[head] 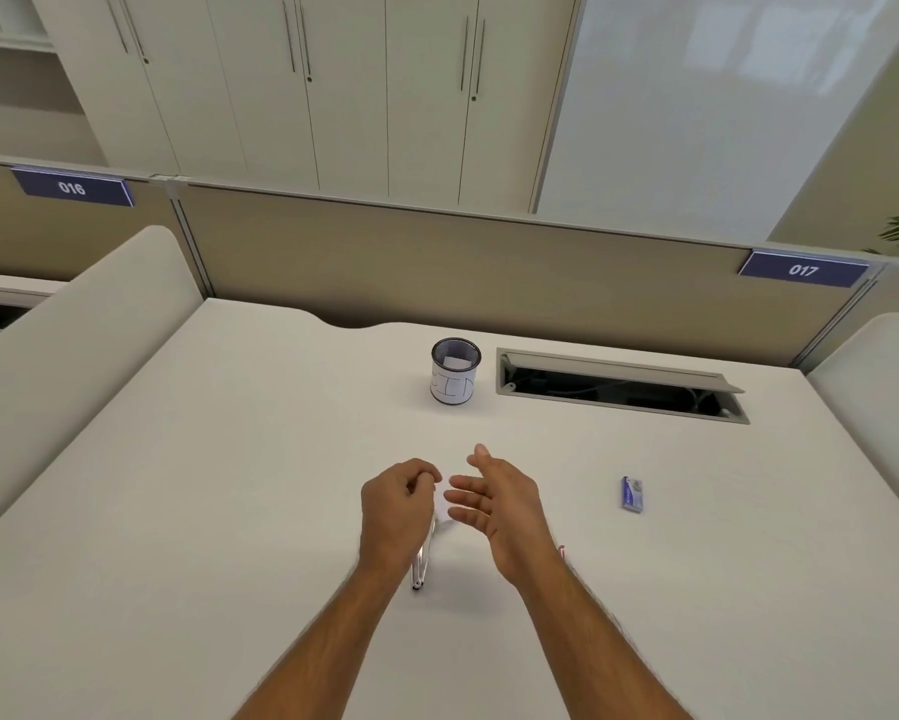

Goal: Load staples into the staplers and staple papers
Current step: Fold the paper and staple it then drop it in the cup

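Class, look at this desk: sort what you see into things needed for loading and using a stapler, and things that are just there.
For the job:
stapler, gripped by the left hand
white paper between the hands
staple box
right hand, open and holding nothing

Just there:
cup with a paper label
cable tray in the desk

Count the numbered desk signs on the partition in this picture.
2: sign 016 at far left on the partition top, sign 017 at far right. Others may lie outside the view.

Staple box [632,493] right of hands
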